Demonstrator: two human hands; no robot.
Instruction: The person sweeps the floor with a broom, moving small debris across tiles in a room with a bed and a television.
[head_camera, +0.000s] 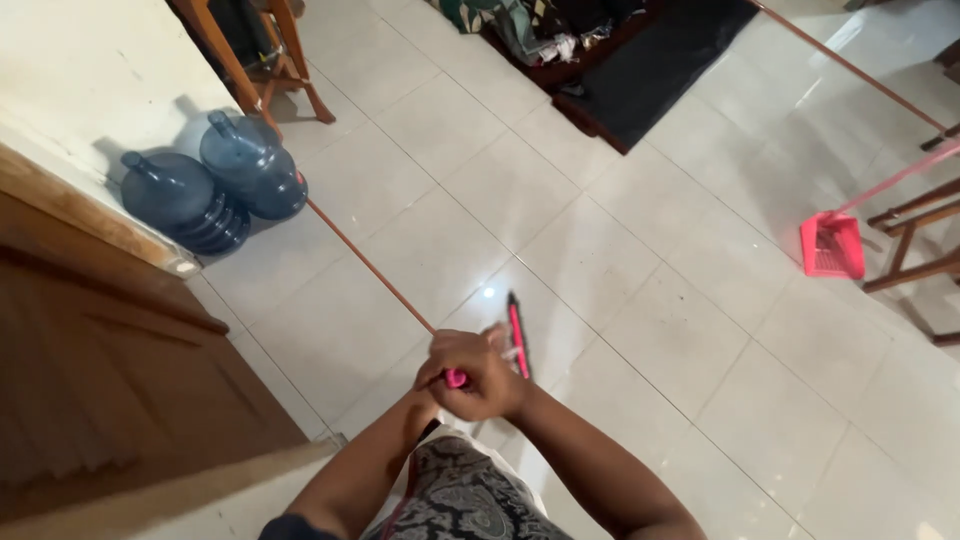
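Note:
I hold a broom upright in front of me, seen from straight above. The pink tip of its handle (456, 378) pokes out between my fists. My left hand (448, 358) and my right hand (497, 385) are clenched together around the top of the handle. Beyond my hands, the broom's pink and black head (517, 335) rests on the pale tiled floor (640, 300). The shaft between hands and head is hidden by the steep viewing angle.
Two blue water jugs (215, 180) stand by the wall at left, next to a wooden door (100, 370). A pink long-handled dustpan (832, 245) leans near wooden furniture legs (915, 245) at right. A dark mat (660, 60) and chair legs (270, 70) lie farther off. A thin brown line (370, 265) crosses the tiles.

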